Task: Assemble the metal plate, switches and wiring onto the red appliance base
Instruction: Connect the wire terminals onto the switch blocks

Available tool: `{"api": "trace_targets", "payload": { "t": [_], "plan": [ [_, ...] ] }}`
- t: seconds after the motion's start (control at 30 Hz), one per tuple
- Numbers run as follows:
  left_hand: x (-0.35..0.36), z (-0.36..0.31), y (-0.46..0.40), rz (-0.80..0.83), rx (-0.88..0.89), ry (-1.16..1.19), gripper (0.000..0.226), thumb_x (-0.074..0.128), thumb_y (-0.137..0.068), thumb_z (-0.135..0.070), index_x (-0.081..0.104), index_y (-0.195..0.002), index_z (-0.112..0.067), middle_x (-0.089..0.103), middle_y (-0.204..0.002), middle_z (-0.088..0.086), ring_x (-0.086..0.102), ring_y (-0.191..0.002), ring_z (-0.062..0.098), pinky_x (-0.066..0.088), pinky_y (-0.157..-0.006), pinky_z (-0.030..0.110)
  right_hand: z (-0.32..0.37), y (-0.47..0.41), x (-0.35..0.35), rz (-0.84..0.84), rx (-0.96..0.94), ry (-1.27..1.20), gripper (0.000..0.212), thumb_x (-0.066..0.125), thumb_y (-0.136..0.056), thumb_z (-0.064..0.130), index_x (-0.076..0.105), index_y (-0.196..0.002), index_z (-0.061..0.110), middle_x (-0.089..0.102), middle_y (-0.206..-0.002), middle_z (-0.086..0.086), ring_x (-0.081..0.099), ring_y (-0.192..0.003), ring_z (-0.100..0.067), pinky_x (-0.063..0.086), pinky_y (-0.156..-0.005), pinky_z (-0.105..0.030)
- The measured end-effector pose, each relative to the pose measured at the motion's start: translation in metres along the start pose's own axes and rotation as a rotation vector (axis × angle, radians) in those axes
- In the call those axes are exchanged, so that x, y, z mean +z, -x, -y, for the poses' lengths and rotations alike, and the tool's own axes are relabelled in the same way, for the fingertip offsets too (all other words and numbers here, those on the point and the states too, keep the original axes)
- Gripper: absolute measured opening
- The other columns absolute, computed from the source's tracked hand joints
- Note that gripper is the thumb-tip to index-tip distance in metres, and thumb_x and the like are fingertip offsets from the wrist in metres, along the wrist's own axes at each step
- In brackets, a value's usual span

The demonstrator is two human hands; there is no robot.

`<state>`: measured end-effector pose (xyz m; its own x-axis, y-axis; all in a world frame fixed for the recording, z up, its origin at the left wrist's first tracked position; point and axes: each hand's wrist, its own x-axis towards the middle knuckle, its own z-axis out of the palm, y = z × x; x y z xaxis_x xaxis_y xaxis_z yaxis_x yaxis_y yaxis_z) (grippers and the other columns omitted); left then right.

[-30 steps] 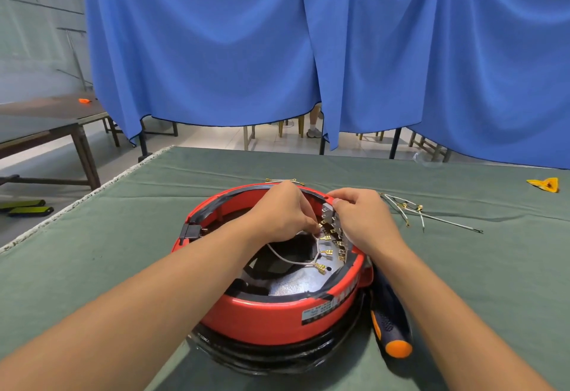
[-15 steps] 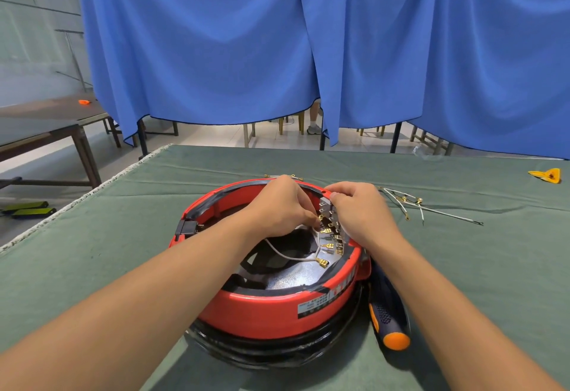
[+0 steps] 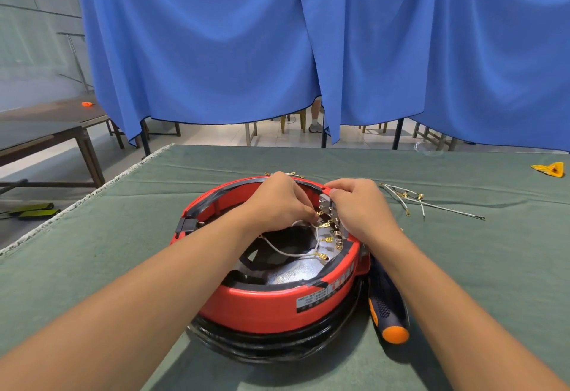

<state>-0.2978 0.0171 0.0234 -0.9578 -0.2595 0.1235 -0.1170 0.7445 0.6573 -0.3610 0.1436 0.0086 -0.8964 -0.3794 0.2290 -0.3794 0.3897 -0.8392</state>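
Note:
The red appliance base (image 3: 265,307) lies upside down in the middle of the green table, with a shiny metal plate (image 3: 290,270) inside it. A row of grey switches with brass terminals (image 3: 331,224) runs along its right inner rim. My left hand (image 3: 277,202) pinches the brass connector of a white wire (image 3: 287,250) at the switch row. My right hand (image 3: 361,208) grips the switch block from the right, fingertips at its top end. Both hands hide the upper switches.
A black and orange screwdriver (image 3: 385,304) lies against the base's right side. Loose white wires with brass ends (image 3: 419,202) lie right of the base. A yellow scrap (image 3: 550,170) sits far right. A blue curtain hangs behind the table's far edge.
Both hands stay at the switch row with only small shifts of the fingers. The view has tilted slightly.

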Motion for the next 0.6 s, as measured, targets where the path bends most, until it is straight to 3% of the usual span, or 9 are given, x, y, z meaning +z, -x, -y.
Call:
{"api": "trace_targets", "payload": {
  "t": [0.13, 0.27, 0.6],
  "plan": [
    [0.0008, -0.0005, 0.0001, 0.0, -0.002, -0.007, 0.008, 0.076, -0.078, -0.018, 0.078, -0.083, -0.013, 0.065, -0.065, -0.01, 0.057, -0.065, 0.006, 0.037, -0.054, 0.013, -0.0009, 0.0007, -0.0001, -0.004, -0.001, 0.012, 0.027, 0.048, -0.094, 0.015, 0.073, -0.102, 0.019, 0.06, -0.081, 0.01, 0.054, -0.079, -0.009, 0.039, -0.071, -0.026],
    [0.0015, -0.0008, -0.0003, 0.009, -0.002, -0.008, 0.004, 0.076, -0.077, -0.017, 0.079, -0.079, -0.015, 0.067, -0.066, -0.009, 0.058, -0.067, 0.006, 0.038, -0.055, 0.013, -0.0016, -0.0011, 0.0002, -0.007, -0.006, 0.031, 0.027, 0.047, -0.094, 0.015, 0.072, -0.102, 0.02, 0.06, -0.078, 0.012, 0.051, -0.069, -0.001, 0.04, -0.059, -0.023],
    [0.0037, -0.0009, -0.0014, -0.002, 0.01, -0.024, 0.008, 0.075, -0.079, -0.017, 0.078, -0.085, -0.012, 0.065, -0.066, -0.009, 0.058, -0.065, 0.006, 0.039, -0.054, 0.012, -0.0015, -0.001, 0.001, -0.011, -0.002, 0.028, 0.027, 0.047, -0.094, 0.015, 0.072, -0.103, 0.019, 0.061, -0.08, 0.009, 0.053, -0.073, -0.005, 0.04, -0.068, -0.027]
  ]
}}
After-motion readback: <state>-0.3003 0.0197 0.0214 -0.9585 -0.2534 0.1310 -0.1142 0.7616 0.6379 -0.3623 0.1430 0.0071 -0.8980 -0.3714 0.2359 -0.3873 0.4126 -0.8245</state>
